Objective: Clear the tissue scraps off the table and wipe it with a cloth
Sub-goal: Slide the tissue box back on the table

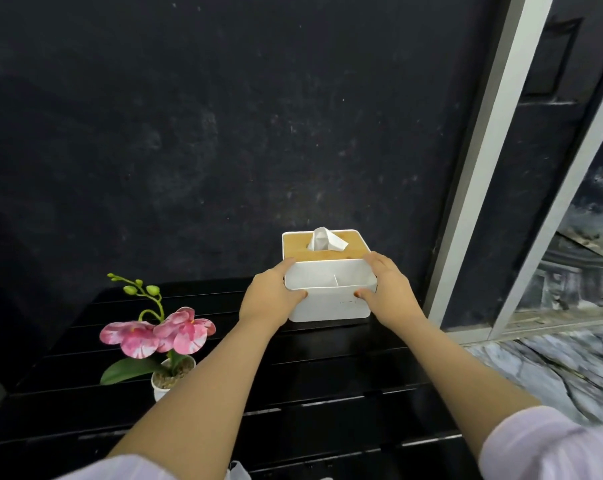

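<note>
Two hands clasp the tissue box (328, 292) from opposite sides — the left hand (270, 301) on its left wall, the right hand (388, 289) on its right wall, thumbs hooked over the near corners of the open front tray. Held square like this, the box stays level, so the sheet (324, 239) sticking up through its wooden lid keeps upright. Whether the box is resting on the worktop (328, 375) or lifted just clear of it cannot be told; its base sits close to the far right part of the dark slats. Left of the box, and nearer the person, stands an orchid (158, 336) in a small white pot, well apart from it. No scraps show on the slats around the box, and no cloth is plainly in view — only a pale corner of something at the near edge, too cropped to name. The grip looks like shifting the box so the slats under it can be wiped, or setting it back in place.
</note>
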`<act>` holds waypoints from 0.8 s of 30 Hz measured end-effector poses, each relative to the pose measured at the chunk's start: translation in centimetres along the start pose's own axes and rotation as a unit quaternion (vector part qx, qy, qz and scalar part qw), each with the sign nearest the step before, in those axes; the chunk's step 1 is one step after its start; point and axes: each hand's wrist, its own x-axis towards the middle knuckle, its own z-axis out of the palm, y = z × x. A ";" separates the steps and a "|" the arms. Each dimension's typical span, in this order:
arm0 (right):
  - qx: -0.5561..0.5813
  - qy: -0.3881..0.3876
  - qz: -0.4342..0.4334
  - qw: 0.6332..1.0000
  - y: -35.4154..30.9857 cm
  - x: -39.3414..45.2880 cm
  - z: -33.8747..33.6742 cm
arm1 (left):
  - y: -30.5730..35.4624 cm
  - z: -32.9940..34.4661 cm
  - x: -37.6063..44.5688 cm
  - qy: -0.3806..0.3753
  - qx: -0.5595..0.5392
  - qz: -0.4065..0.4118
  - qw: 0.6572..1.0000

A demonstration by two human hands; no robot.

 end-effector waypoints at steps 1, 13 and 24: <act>0.001 0.000 0.000 1.000 0.0 0.1 0.0 | 0.0 0.1 0.2 0.001 0.001 0.001 1.000; -0.002 0.000 0.004 1.000 0.1 0.5 0.3 | -0.1 0.3 0.5 0.004 0.008 -0.002 1.000; -0.061 -0.045 -0.003 0.997 -0.3 0.8 -0.1 | -0.1 -0.5 0.1 -0.028 0.068 0.010 0.997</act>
